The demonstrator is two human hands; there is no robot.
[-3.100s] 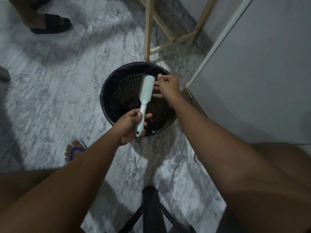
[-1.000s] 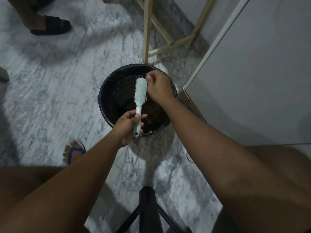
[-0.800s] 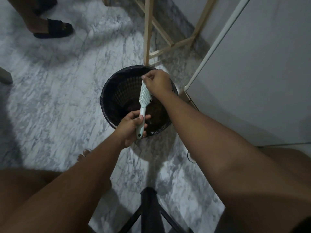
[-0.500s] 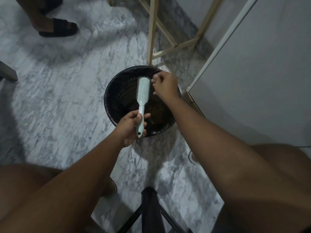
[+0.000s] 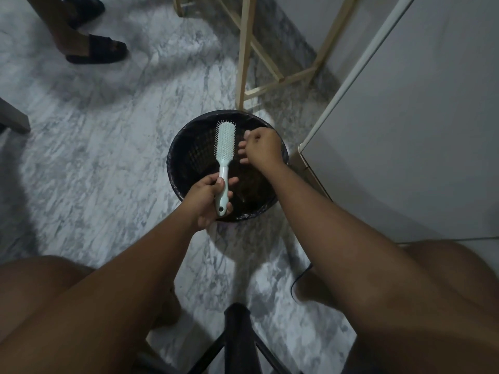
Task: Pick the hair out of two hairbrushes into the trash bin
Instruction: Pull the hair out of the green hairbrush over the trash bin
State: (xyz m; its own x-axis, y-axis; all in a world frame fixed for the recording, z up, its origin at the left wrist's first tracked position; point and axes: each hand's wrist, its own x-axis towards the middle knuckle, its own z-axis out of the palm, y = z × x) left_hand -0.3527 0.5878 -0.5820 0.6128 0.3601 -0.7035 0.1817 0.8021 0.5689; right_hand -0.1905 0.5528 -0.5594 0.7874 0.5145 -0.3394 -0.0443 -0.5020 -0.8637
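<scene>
A pale green hairbrush is held upright over the black trash bin, bristles facing me. My left hand grips its handle near the bin's front rim. My right hand hovers over the bin just right of the brush head, a small gap away from it. Its thumb and forefinger are pinched together and the other fingers point toward the bristles. Any strand in the pinch is too fine to make out. A dark clump of hair lies inside the bin. No second brush is in view.
A white cabinet stands close on the bin's right. Wooden frame legs rise behind the bin. Another person's sandaled foot is at far left. A black stand sits between my knees, near a dark cable on the marble floor.
My right hand has come off the top of the brush head and moved a little to the right. The brush has turned its bristles toward me. My left hand keeps its grip.
</scene>
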